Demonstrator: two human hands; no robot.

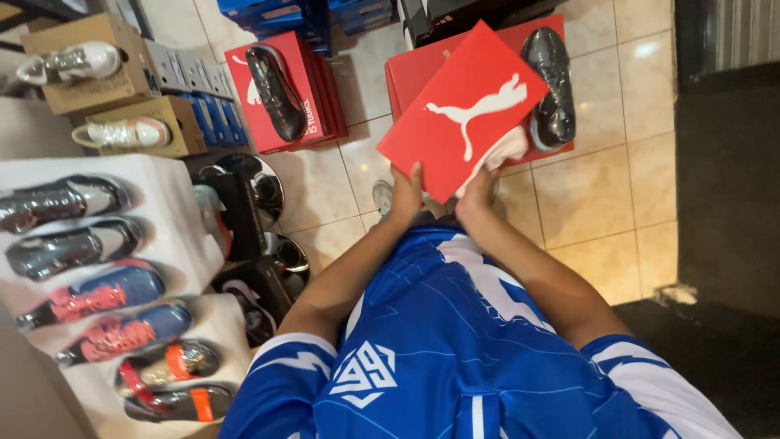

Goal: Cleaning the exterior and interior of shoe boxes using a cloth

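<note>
At the left edge of the frame, a white shelf (175,236) carries a column of football shoes, lying on their sides: two dark shiny ones (61,199) at the top, two blue and red ones (97,297) in the middle, and two grey and orange ones (166,366) at the bottom. In the upper left of the frame, a white shoe (73,61) rests on a brown cardboard box (97,89), and a cream shoe (122,132) lies on a second brown box just below it.

Further right, at the top of the frame, a black shoe (276,91) lies on a red box (313,97) that stands on the tiled floor (601,187).

In the middle of the frame, the left hand (405,195) grips the lower edge of a red box lid (463,106), with fingers closed on it. The lid is held tilted in the air, above the floor and in front of the blue shirt (439,341). Just beside, the right hand (478,191) is closed on the same lower edge, and it also presses a piece of white paper (505,150) against the lid.

To the upper right, partly behind the lid, another black shoe (552,85) rests on a second red box (410,73).
</note>
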